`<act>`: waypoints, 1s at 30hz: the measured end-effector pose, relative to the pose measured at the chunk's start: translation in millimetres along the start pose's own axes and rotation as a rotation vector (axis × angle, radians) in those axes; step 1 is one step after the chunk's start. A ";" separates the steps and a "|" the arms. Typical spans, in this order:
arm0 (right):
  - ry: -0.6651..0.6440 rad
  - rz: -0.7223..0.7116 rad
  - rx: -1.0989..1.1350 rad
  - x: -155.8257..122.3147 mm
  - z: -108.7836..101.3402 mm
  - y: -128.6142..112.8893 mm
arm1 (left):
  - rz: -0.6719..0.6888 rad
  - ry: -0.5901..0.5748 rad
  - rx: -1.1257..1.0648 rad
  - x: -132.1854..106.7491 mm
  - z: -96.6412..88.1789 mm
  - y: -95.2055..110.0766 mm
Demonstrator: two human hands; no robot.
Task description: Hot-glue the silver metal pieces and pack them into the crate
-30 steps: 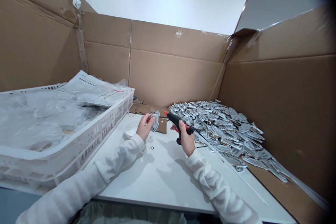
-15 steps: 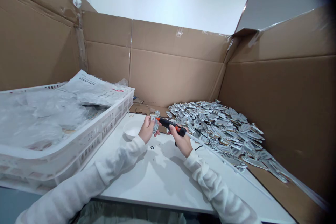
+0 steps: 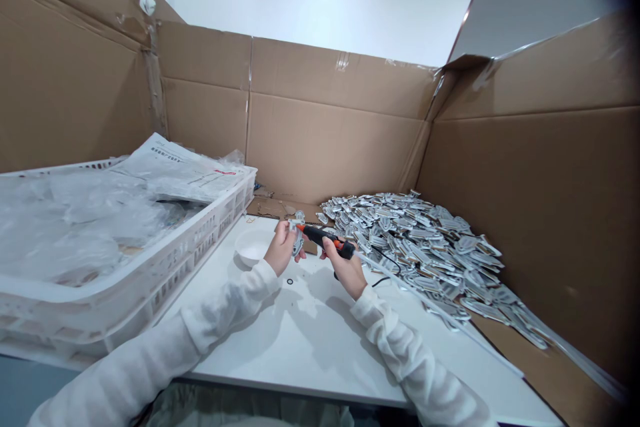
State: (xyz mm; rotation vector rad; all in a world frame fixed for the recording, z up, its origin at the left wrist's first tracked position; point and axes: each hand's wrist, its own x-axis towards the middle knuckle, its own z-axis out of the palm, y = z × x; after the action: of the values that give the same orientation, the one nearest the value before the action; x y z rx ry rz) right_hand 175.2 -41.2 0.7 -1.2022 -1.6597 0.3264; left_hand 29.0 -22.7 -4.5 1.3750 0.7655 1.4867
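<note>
My left hand (image 3: 281,248) is closed on a small grey-and-white flat piece (image 3: 299,247), held upright above the white table (image 3: 300,340). A black hot glue gun (image 3: 325,238) with an orange tip is gripped in my right hand (image 3: 349,271). Its nozzle points left and meets the piece near my left fingertips; whether it touches cannot be made out. A long, whitish glue stick (image 3: 400,285) trails from the gun's rear toward the lower right. Below my hands a small black ring (image 3: 290,281) lies on the table.
A white bowl (image 3: 245,250) stands left of my hands. Farther left is a white plastic basket (image 3: 210,227) with clear bags and a printed paper packet (image 3: 180,170). Many similar grey pieces (image 3: 400,227) are heaped at right. Cardboard walls (image 3: 330,127) enclose the table.
The glue stick's rear end has swung slightly outward to the right. The held piece has shifted slightly; both hands stay nearly in place.
</note>
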 end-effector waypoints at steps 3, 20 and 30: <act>-0.002 0.007 0.012 0.7 0.4 1.4 | -0.005 0.008 0.001 -0.5 0.2 0.3; -0.048 0.106 0.082 1.1 0.7 2.7 | -0.006 0.011 0.005 -0.4 -0.9 0.7; -0.047 0.110 0.104 0.4 -0.9 -0.3 | -0.021 0.011 0.013 -1.5 0.0 2.9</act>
State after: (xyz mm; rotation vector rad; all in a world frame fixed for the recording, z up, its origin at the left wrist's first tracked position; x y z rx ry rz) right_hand 175.8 -41.2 1.6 -1.2180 -1.5998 0.5069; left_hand 28.3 -25.1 -2.5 1.3655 0.7964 1.4764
